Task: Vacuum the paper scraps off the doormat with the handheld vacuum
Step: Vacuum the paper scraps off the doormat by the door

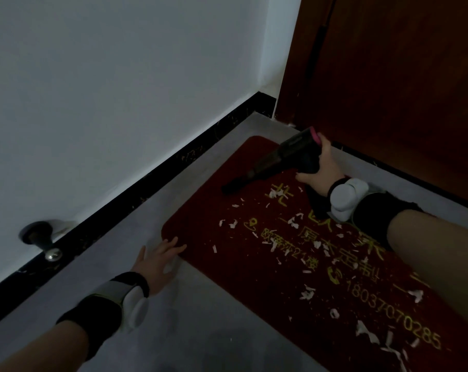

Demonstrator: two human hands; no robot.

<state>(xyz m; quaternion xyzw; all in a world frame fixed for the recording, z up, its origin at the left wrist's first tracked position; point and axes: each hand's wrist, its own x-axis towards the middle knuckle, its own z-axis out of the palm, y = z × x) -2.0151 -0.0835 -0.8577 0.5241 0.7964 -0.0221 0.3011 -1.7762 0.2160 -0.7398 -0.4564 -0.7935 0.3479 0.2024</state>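
I see a dim, grainy view — the wall (106, 89) catches the most light, the door (401, 89) sinks dark, and straight lines bow toward the edges.

A dark red doormat (254, 264) with yellow lettering is laid on the floor. White scraps (308, 292) are scattered from centre toward 5 o'clock. A black vacuum (278, 158) is tilted, nozzle at the mat's 12 o'clock.
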